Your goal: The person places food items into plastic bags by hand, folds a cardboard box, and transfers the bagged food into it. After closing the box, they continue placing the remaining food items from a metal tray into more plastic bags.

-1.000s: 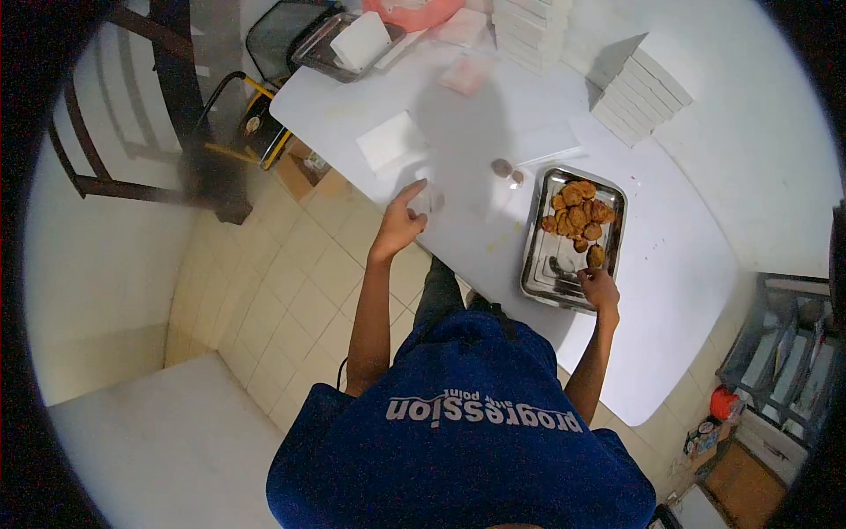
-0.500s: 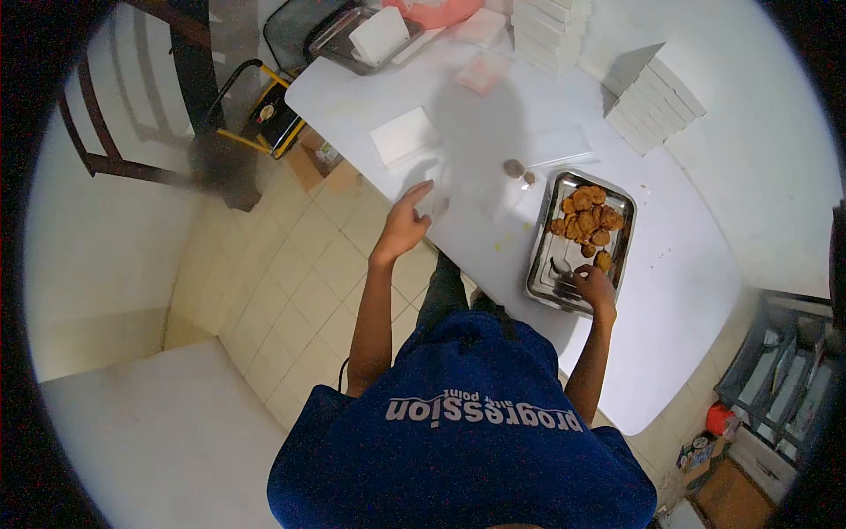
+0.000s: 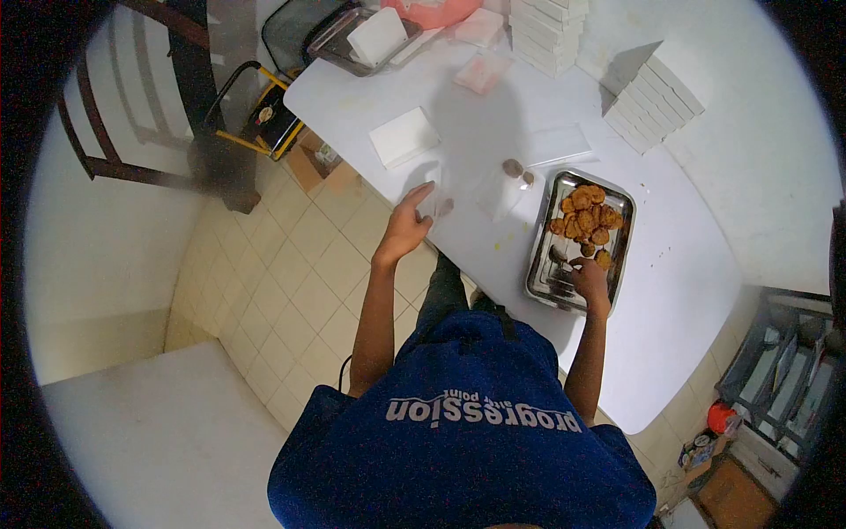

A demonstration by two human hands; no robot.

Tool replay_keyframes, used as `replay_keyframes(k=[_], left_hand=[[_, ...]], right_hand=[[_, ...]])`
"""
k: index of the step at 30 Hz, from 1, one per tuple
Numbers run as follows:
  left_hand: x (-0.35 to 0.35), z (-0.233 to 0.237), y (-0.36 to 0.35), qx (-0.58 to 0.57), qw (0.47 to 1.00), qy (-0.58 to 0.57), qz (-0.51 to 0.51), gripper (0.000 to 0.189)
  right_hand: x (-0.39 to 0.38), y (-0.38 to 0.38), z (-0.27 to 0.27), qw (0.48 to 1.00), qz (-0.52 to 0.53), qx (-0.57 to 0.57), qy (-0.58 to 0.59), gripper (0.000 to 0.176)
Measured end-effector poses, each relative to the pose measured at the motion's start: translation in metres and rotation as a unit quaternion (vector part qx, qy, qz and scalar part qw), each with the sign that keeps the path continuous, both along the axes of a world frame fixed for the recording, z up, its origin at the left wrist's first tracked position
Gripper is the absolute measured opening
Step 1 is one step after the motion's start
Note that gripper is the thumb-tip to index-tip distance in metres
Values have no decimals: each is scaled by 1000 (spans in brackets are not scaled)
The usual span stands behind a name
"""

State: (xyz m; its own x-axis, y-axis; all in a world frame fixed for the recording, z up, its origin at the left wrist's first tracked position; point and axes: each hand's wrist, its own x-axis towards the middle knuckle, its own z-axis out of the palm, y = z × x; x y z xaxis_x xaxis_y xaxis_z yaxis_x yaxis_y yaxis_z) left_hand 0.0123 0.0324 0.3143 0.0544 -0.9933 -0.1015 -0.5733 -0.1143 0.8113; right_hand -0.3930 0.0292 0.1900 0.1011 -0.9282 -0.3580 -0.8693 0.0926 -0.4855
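Note:
A metal tray [image 3: 627,256] on the right of the white table holds several brown fried pieces [image 3: 586,212] in its far half. Over the near half of the tray is my right hand [image 3: 590,280], its fingers drawn together close to the lowest pieces; what they hold, if anything, is too small to make out. A dark, shiny utensil or reflection shows just left of these fingers. My left hand [image 3: 407,225] hovers at the table's near edge with thumb and forefinger apart and nothing between them. Clear plastic bags [image 3: 500,196] lie between the hands, by two small brown lumps [image 3: 513,167].
Flat white boxes are stacked at the back [image 3: 546,40] and back right [image 3: 652,106]. A white sheet or box [image 3: 404,137] lies left of centre. Beyond it, a clear-lidded tray [image 3: 357,44] stands at the back left. A pink packet [image 3: 482,72] lies near the back.
My right hand has shifted slightly left and up within the tray, towards the pieces. My left hand has hardly moved.

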Motion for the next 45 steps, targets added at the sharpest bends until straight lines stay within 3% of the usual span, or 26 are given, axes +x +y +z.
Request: replay_keyframes(k=[5, 8, 12, 14, 15, 17, 26, 28, 30, 31, 33, 36, 45], left_hand=[[2, -6, 1, -16, 1000, 1, -1, 69], [-3, 2, 2, -1, 1000, -12, 7, 61], [-2, 4, 6, 7, 1000, 2, 15, 62], [-3, 5, 8, 9, 1000, -3, 19, 62], [-2, 2, 9, 7, 1000, -6, 26, 62], [2, -6, 12, -19, 1000, 10, 19, 69], [-12, 5, 14, 63, 997, -35, 19, 63], [-13, -6, 11, 33, 998, -59, 6, 62], [-15, -14, 8, 3, 996, -84, -9, 62], [-18, -16, 7, -2, 993, -115, -13, 61], [-25, -22, 1, -8, 989, -144, -18, 59], [-36, -33, -8, -13, 983, -180, -33, 58], [-78, -40, -18, -13, 978, -206, -32, 57]], right_hand=[[20, -12, -22, 998, -27, -25, 49, 24], [36, -20, -27, 992, -65, -107, 30, 22], [48, -29, -40, 985, -41, -168, 19, 22], [51, -27, -51, 959, -31, -281, 22, 23], [55, -25, -44, 959, -26, -283, 18, 23], [62, -17, -22, 980, -108, -167, -17, 27], [56, -10, -16, 972, -112, -202, -50, 27], [52, -13, -19, 971, -110, -206, -49, 26], [49, -16, -15, 944, -68, -314, -73, 26], [48, -16, -10, 944, -68, -315, -73, 26], [45, -20, 10, 966, -79, -219, -114, 27], [56, -22, 59, 973, -54, -183, -132, 27], [88, -28, 110, 971, 68, -171, -155, 29]])
